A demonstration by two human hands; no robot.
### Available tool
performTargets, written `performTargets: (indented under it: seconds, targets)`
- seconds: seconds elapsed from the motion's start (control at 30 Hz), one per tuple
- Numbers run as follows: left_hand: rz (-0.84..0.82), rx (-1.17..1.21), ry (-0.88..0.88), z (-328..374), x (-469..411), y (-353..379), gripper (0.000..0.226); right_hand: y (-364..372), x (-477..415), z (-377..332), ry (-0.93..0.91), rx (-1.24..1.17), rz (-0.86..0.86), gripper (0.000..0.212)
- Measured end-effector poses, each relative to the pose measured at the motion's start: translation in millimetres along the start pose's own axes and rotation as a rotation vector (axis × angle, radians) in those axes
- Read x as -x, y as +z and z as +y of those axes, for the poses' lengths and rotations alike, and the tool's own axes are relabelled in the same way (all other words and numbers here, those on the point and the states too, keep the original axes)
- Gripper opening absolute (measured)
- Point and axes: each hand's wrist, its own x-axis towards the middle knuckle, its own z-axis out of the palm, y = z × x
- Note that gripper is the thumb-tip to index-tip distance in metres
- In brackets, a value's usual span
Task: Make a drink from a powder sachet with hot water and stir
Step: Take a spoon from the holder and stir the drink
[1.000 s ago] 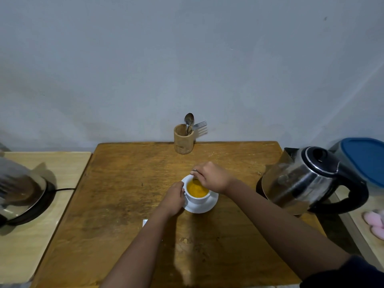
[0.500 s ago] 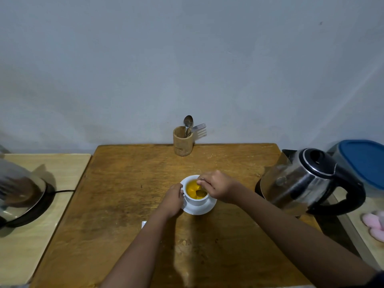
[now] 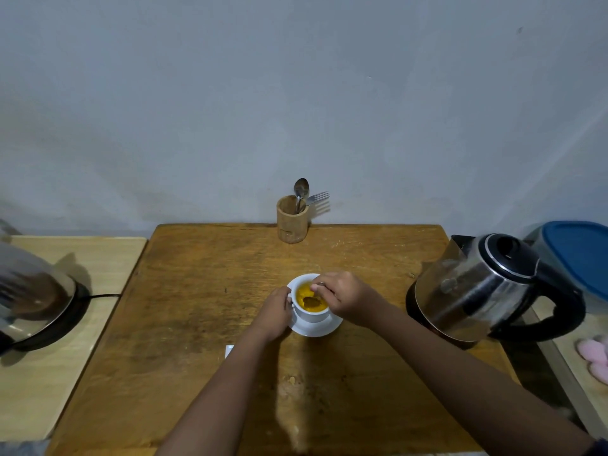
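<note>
A white cup (image 3: 312,314) filled with orange drink stands on a white saucer (image 3: 324,327) in the middle of the wooden table (image 3: 197,324). My left hand (image 3: 275,310) grips the cup's left side. My right hand (image 3: 343,297) is over the cup's right rim, pinching the handle of a spoon (image 3: 312,301) whose bowl sits in the drink. A corner of a white sachet (image 3: 229,350) shows beside my left forearm. A steel electric kettle (image 3: 483,287) stands at the table's right edge.
A wooden holder (image 3: 291,219) with a spoon and a fork stands at the table's back edge by the wall. A steel appliance (image 3: 33,301) with a cord sits on the left side table. A blue-lidded container (image 3: 579,255) is behind the kettle.
My right hand has moved around the cup's rim with the spoon, from the back toward the right side. My left hand has stayed on the cup.
</note>
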Motion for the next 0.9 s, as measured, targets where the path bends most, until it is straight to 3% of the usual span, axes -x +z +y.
performTargets:
  seconds: [0.17, 0.4, 0.67, 0.9]
  targets:
    - [0.004, -0.008, 0.003, -2, 0, 0, 0.026, -5, 9, 7, -0.058, 0.079, 0.031, 0.031]
    - [-0.002, -0.013, 0.004, -1, 0, 0, 0.027, 0, -3, 14, 0.039, -0.004, 0.092, 0.027]
    - [-0.013, 0.013, 0.001, -2, 0, 2, 0.016, 7, -9, -6, -0.022, 0.023, -0.094, 0.029]
    - [-0.007, -0.006, -0.009, -2, -1, 2, 0.025, -9, -1, 0, 0.004, 0.069, -0.224, 0.031]
